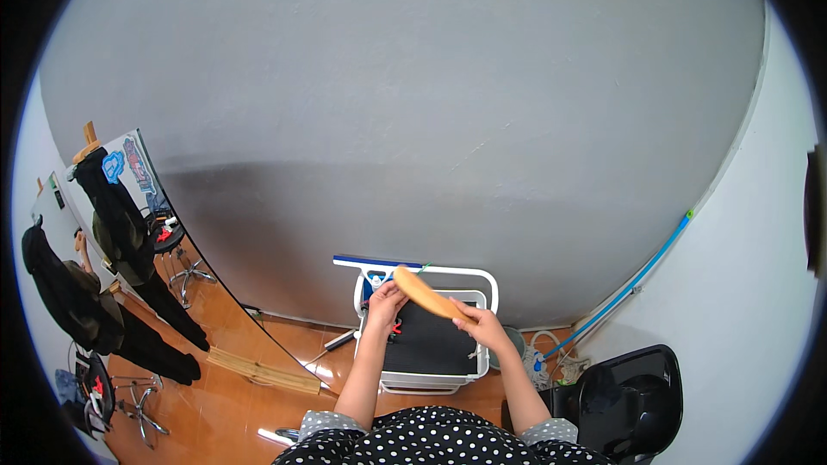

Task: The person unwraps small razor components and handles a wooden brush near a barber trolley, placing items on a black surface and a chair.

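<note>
In front of me, over the white cart, I hold a long, slightly curved, light wood-coloured piece with rounded ends. I cannot tell what kind of thing it is. My left hand has its fingers closed at the upper left part of it. At the lower right end, my right hand grips it between thumb and fingers. The piece slants down from left to right, clear of the cart's dark top. A small red-handled item lies on the cart beside my left wrist.
A blue-edged squeegee rests along the cart's back rail. To the right are a black plastic chair and a blue-handled mop against the wall. On the left, dark clothes hang by a tall mirror; wooden slats lie on the floor.
</note>
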The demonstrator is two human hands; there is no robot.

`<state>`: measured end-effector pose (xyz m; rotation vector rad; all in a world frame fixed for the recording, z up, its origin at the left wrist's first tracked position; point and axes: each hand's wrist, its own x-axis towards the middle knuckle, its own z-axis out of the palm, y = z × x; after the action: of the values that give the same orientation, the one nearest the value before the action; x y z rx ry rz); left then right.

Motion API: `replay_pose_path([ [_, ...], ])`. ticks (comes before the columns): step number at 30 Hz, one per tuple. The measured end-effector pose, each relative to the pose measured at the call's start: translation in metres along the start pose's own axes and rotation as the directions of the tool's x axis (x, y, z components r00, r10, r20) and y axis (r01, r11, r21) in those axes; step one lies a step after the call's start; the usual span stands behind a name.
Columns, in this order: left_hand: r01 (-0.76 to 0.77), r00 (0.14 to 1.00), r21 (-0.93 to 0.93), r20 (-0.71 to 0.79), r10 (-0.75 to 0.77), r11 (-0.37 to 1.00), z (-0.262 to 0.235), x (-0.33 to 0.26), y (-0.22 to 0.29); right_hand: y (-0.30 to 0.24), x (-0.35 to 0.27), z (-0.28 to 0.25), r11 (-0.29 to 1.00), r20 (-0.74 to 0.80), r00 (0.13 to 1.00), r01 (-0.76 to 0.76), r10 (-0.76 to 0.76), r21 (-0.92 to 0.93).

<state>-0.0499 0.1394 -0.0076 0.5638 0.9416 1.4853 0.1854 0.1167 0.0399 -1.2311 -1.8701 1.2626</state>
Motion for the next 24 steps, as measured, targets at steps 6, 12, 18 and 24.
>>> replay_pose_path([
  [6,-0.067,0.998,-0.006,-0.015,0.067,0.998,0.020,-0.010,-0.006,0.017,-0.004,-0.010,0.995,-0.137,0.989,0.071,-0.062,0.063],
  [12,-0.038,0.999,-0.029,-0.037,0.037,0.999,0.025,-0.023,-0.016,0.026,-0.011,-0.023,0.999,-0.156,0.987,-0.032,0.036,0.029],
  [18,0.005,0.994,-0.097,-0.105,-0.016,0.995,0.031,-0.046,-0.026,0.025,-0.030,-0.036,0.992,0.014,0.992,0.125,-0.125,0.004],
  [24,-0.003,0.994,-0.129,-0.109,-0.012,0.992,0.048,-0.072,-0.046,0.029,-0.046,-0.046,0.981,-0.065,0.984,0.170,-0.164,0.094],
])
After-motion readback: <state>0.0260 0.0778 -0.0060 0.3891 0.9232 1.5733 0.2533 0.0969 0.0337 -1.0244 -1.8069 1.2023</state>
